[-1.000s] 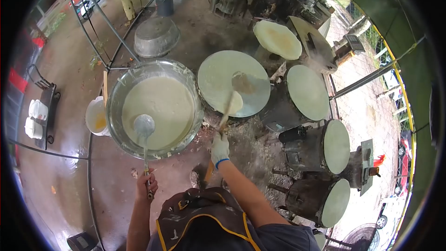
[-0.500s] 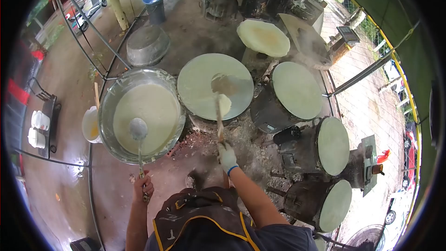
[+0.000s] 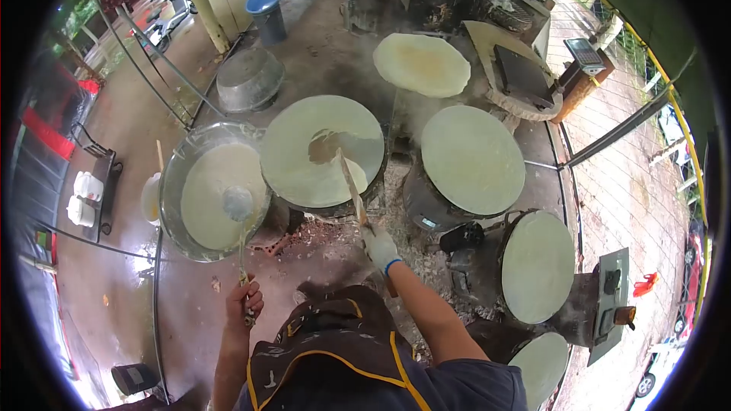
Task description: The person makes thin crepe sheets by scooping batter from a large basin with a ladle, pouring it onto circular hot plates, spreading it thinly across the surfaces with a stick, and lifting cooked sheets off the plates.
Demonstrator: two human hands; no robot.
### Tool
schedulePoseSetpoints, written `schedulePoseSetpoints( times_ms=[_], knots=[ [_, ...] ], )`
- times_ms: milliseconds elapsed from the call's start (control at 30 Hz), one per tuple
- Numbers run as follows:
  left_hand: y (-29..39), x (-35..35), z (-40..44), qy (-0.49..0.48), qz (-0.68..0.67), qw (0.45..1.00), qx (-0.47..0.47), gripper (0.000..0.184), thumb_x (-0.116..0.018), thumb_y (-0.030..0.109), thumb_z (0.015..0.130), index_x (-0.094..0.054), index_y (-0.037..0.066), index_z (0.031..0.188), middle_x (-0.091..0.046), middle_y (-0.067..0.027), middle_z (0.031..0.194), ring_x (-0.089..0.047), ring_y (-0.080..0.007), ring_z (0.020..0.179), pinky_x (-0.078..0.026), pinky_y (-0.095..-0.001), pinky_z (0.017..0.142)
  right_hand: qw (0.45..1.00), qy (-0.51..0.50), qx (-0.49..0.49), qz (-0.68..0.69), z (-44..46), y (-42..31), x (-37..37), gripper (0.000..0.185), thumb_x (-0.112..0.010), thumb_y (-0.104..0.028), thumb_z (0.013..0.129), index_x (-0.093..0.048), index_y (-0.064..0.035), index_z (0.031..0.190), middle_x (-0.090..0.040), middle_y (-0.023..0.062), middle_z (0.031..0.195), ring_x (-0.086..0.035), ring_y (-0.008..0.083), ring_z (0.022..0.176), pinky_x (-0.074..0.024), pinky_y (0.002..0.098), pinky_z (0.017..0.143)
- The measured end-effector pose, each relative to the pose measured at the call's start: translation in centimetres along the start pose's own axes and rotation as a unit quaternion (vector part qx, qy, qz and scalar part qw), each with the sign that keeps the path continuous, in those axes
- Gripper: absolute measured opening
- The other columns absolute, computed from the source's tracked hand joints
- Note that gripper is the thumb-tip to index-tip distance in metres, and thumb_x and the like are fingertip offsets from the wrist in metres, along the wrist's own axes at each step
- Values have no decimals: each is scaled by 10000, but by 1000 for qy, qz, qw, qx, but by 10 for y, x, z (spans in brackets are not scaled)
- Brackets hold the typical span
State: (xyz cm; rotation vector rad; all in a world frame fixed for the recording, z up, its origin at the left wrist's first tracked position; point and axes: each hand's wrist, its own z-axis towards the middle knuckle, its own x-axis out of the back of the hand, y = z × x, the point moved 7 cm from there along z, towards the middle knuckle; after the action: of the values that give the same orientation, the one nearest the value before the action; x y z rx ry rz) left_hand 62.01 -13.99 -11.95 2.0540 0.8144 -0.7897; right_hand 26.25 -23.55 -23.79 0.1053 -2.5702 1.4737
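At the lower left, my left hand [image 3: 245,301] is wrapped round the handle of a metal ladle [image 3: 237,204], whose bowl rests in pale batter [image 3: 217,190] inside a wide metal basin [image 3: 173,217]. My right hand [image 3: 379,247], in a white glove with a blue cuff, grips a wooden spreader [image 3: 352,188]. The spreader's far end touches the round griddle [image 3: 283,135] right of the basin. Pale batter covers much of that griddle, and a darker patch shows near its middle right.
More batter-covered round griddles [image 3: 472,158] [image 3: 537,266] stand on drum stoves at the right. A round flat sheet [image 3: 422,65] lies behind. An upturned metal basin [image 3: 249,80] and a blue bucket [image 3: 266,15] are at the back left. Metal poles cross both sides.
The camera view has shifted, with the griddle and basin now further left. The spreader has swung round on the griddle, its far end now pointing up and left. The ladle stays in the basin.
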Motion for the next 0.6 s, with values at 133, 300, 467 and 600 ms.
schedulePoseSetpoints(
  times_ms=[133, 300, 467, 600],
  knots=[
    [-18, -17, 2, 12, -3, 1000, -13, 247, -519, 108, 911, -510, 66, 1154, -440, -18, 757, -402, -96, 534, -374, -228, 454, 954, 3, 152, -256, 7, 7, 18, 374, -489, -369, 929, -594, -28, 1042, -658, 174, 833, -651, 302, 710, -492, 417, 647],
    [-28, -20, 11, 32, 12, 999, -5, 243, -546, 111, 893, -515, 67, 1130, -489, -38, 822, -431, -118, 581, -390, -231, 463, 967, 38, 82, -240, 27, -71, 49, 448, -447, -411, 930, -586, -12, 1078, -630, 273, 991, -608, 427, 953, -465, 479, 820],
    [-21, -24, 25, 33, 23, 999, 1, 245, -552, 107, 886, -519, 62, 1125, -507, -45, 846, -442, -122, 598, -392, -231, 456, 968, -124, 88, -200, -28, -29, 17, 436, -478, -400, 924, -584, -21, 1111, -636, 243, 1028, -601, 411, 986, -462, 468, 847],
    [-10, -26, 33, 16, 24, 1000, 9, 256, -556, 100, 883, -515, 53, 1131, -500, -45, 845, -437, -118, 595, -394, -228, 454, 967, 3, 116, -226, -20, 10, 40, 388, -477, -378, 925, -573, -36, 1078, -637, 240, 1002, -597, 437, 956, -463, 510, 801]
  ],
)
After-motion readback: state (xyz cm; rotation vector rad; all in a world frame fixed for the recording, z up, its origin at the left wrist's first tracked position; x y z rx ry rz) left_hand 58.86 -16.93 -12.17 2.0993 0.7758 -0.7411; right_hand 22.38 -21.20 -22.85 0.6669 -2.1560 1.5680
